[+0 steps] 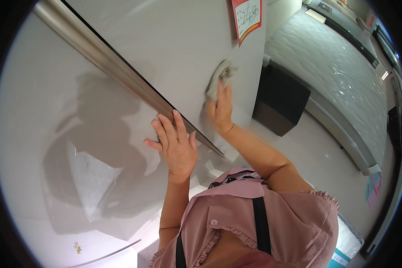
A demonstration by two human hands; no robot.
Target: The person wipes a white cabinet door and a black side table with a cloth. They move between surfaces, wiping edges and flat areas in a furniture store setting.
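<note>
My right hand [221, 114] presses a crumpled grey cloth [220, 78] against a smooth pale panel [174, 50]. A dark edge of the cloth shows on its left side, and the hand is slightly blurred. Across the panel's edge runs a long brushed-metal trim strip [120, 73], slanting down to the right beside a thin black gap. My left hand [179, 150] lies flat with fingers spread, its fingertips on or right by the strip's lower part. Nothing is held in it. Left of the strip is another pale panel [30, 110], with shadows cast over it.
A red-bordered tag [248, 18] with handwriting hangs at the panel's top. To the right stand a dark box-shaped cabinet [278, 93] and a plastic-wrapped mattress [331, 67] on a bed frame. Low at left are a small gold-coloured fitting [77, 248] and a thin rod [110, 254].
</note>
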